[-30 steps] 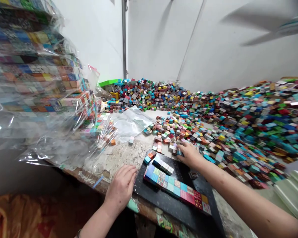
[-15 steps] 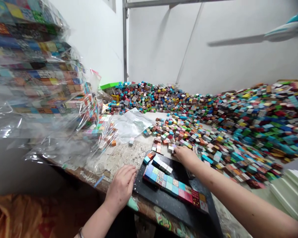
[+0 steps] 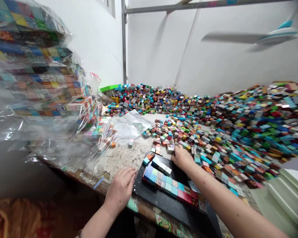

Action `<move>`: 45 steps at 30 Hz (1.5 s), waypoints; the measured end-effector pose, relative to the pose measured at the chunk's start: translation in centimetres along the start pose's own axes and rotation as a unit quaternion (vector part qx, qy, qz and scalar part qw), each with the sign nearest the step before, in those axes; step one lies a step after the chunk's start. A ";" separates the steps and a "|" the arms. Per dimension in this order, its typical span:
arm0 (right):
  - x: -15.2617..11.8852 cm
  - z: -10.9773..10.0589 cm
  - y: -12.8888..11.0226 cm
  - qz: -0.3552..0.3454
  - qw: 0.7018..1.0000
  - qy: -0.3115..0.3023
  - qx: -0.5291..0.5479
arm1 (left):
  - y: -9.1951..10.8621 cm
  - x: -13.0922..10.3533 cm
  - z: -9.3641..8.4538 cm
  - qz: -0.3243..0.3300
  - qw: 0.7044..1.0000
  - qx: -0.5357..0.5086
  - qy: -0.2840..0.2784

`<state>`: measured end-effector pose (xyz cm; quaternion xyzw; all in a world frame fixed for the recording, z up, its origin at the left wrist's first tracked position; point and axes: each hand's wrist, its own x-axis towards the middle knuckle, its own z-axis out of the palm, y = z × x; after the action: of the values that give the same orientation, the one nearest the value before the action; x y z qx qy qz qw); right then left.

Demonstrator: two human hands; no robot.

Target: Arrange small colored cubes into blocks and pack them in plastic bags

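Note:
My left hand (image 3: 121, 185) rests at the table's front edge beside a black board (image 3: 149, 195), fingers stretched out and nothing in them. On the board lies a long block of small patterned cubes (image 3: 172, 185), blue at one end and red toward the other. Behind it sit a short white strip of cubes (image 3: 161, 166) and a few loose cubes (image 3: 149, 158), orange and blue. My right hand (image 3: 183, 158) reaches past the board's far edge to the loose cubes. Its fingers are curled down, and whatever is under the fingertips is hidden. A pale cube (image 3: 170, 148) lies just left of them.
Heaps of small colourful cubes (image 3: 252, 122) cover the back and right of the table. Plastic-wrapped stacks of cubes (image 3: 47, 79) rise at the left. A clear plastic bag (image 3: 132, 125) lies mid-table. Pale green trays (image 3: 280, 195) stand at the right; a fan (image 3: 275, 36) hangs above.
My right hand has turned and curled more at the edge of the loose cubes, its forearm shifting slightly left. My left hand stays in place.

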<state>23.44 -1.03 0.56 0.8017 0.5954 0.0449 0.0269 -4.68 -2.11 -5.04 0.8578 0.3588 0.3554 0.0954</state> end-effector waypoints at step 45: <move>-5.5 -4.5 3.2 -0.070 0.984 -0.016 0.164 | 1.1 0.5 -1.3 0.007 1.000 -0.022 0.018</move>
<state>24.44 -7.29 5.10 0.7524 0.6486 -0.0681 -0.0922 -4.73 -2.68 -3.31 0.8515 0.3469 0.3789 0.1054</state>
